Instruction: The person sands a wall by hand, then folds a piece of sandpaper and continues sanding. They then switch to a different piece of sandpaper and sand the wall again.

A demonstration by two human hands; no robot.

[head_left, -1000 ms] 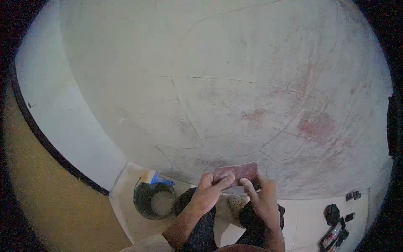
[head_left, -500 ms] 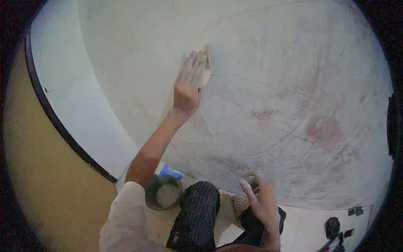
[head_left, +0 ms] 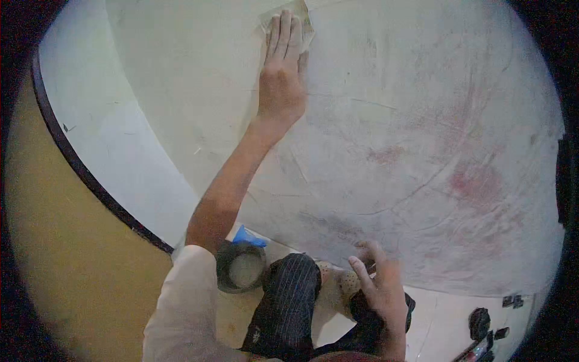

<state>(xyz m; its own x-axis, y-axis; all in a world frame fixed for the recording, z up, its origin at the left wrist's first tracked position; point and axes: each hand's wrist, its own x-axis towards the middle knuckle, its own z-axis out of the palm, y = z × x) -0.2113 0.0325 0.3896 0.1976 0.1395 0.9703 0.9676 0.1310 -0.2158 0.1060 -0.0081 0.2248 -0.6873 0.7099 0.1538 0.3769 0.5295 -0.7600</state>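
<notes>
My left hand (head_left: 281,66) presses a thin pale sheet (head_left: 304,23) flat against the grey-white wall (head_left: 362,133), high up near the top of the view. Its fingers lie together over the sheet, which sticks out at the top and right. Low on the right, my right hand (head_left: 379,280) is held in front of my knee, thumb and fingers apart and curved, with nothing visible between them. The wall near it has dark smudges and reddish patches (head_left: 476,181).
A dark bucket (head_left: 224,268) with greyish contents stands at the wall's foot, beside a blue object (head_left: 248,236). Dark items (head_left: 479,324) lie on the floor at the lower right. A dark strip (head_left: 90,181) edges the white surface at left.
My left hand has slid upward along the wall with the sheet, and the arm is more stretched out. My right hand has shifted slightly to the right in view.
</notes>
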